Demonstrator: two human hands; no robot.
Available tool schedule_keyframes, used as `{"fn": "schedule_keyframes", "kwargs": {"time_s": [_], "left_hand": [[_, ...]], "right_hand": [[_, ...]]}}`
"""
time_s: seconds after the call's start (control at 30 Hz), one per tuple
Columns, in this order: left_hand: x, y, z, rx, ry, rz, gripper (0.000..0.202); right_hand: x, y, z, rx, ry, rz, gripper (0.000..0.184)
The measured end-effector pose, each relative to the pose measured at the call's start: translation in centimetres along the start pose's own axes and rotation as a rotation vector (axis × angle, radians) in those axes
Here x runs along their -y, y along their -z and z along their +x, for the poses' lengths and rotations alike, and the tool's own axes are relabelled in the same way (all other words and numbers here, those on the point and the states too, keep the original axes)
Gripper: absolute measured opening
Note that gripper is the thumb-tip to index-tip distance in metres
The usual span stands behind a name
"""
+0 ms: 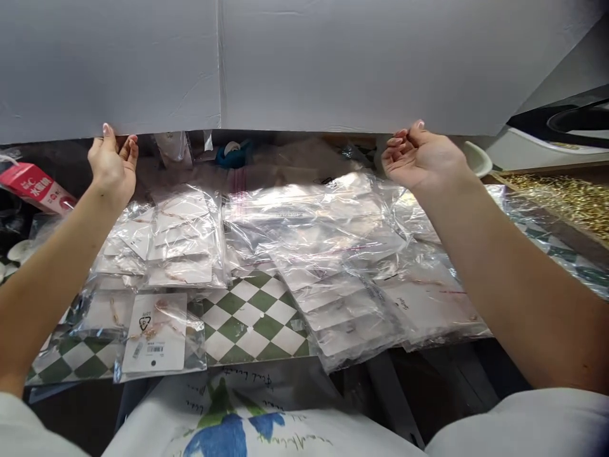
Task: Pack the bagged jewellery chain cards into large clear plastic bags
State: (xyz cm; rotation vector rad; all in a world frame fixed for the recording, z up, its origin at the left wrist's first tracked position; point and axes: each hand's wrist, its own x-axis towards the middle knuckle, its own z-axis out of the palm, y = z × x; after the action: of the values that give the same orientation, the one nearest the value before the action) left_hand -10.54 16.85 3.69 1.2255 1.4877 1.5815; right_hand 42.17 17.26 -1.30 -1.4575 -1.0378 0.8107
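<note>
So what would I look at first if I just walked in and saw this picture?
A big pale grey sheet fills the top, with the left hand and the right hand touching its lower edge. Below it, shiny clear plastic bags of cards are spread over a green-and-white checkered mat.

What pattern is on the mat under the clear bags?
Green-and-white checkered diamonds on the mat, clearest in the head view.

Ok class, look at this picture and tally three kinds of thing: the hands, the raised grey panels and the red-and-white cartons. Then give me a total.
Hands: 2 (left hand, right hand)
Grey panels: 2 (left grey panel, right grey panel)
Red-and-white cartons: 1 (red-and-white carton)
Total: 5
</note>
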Motion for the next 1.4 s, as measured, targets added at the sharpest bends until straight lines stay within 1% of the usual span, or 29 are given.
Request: {"fn": "schedule_keyframes", "kwargs": {"time_s": [0.13, 0.23, 0.47, 0.7, 0.8, 0.83, 0.9, 0.93, 1.0, 1.03, 1.1, 1.23, 1.27, 1.37, 1.4], "left_hand": [[0.6, 0.0, 0.9, 0.021, -0.037, 0.021, 0.106], [0.8, 0.0, 1.4, 0.026, -0.041, 0.047, 0.107], [0.8, 0.0, 2.1, 0.046, 0.008, 0.108, 0.090], [0.9, -0.7, 2.3, 0.068, 0.031, 0.051, 0.080], [0.8, -0.8, 2.3, 0.058, 0.057, 0.013, 0.071], [0.7, -0.9, 2.2, 0.050, 0.065, -0.002, 0.065], [0.6, -1.1, 2.0, 0.031, 0.074, -0.033, 0.051], [0.5, -1.2, 1.9, 0.020, 0.078, -0.049, 0.043], [0.2, -1.6, 1.6, 0.003, 0.089, -0.078, 0.030], [0.0, -1.8, 1.4, -0.005, 0.097, -0.090, 0.026], [-0.4, -2.4, 1.2, -0.016, 0.115, -0.106, 0.024], [-1.4, -3.4, 0.4, -0.023, 0.144, -0.096, 0.033], [-1.5, -3.5, 0.1, -0.020, 0.147, -0.086, 0.034], [-2.1, -3.2, -1.2, 0.018, 0.159, -0.026, 0.032], [-2.4, -3.0, -1.7, 0.044, 0.169, 0.009, 0.030]], "right_hand": [[-0.4, -0.4, 1.3, 0.058, 0.047, -0.066, 0.051], [-0.4, -0.8, 2.3, 0.101, 0.071, -0.117, 0.055], [-0.5, -1.6, 3.6, 0.125, 0.076, -0.179, 0.052], [-0.4, -1.6, 4.0, 0.123, 0.061, -0.221, 0.053], [-0.4, -1.6, 4.0, 0.094, 0.018, -0.211, 0.050], [-0.4, -1.6, 4.0, 0.083, -0.001, -0.205, 0.045], [-0.3, -1.7, 4.0, 0.064, -0.039, -0.187, 0.024], [-0.2, -1.8, 3.9, 0.056, -0.058, -0.174, 0.024], [0.1, -2.0, 3.7, 0.042, -0.092, -0.147, 0.035], [0.3, -2.2, 3.6, 0.036, -0.106, -0.135, 0.036], [0.8, -2.5, 3.4, 0.030, -0.132, -0.127, 0.031], [2.3, -3.3, 2.5, 0.035, -0.167, -0.164, 0.020], [2.7, -3.4, 2.2, 0.040, -0.169, -0.184, 0.019], [3.8, -3.3, 0.2, 0.082, -0.159, -0.275, 0.037], [4.1, -3.1, -0.8, 0.100, -0.147, -0.320, 0.039]]}}
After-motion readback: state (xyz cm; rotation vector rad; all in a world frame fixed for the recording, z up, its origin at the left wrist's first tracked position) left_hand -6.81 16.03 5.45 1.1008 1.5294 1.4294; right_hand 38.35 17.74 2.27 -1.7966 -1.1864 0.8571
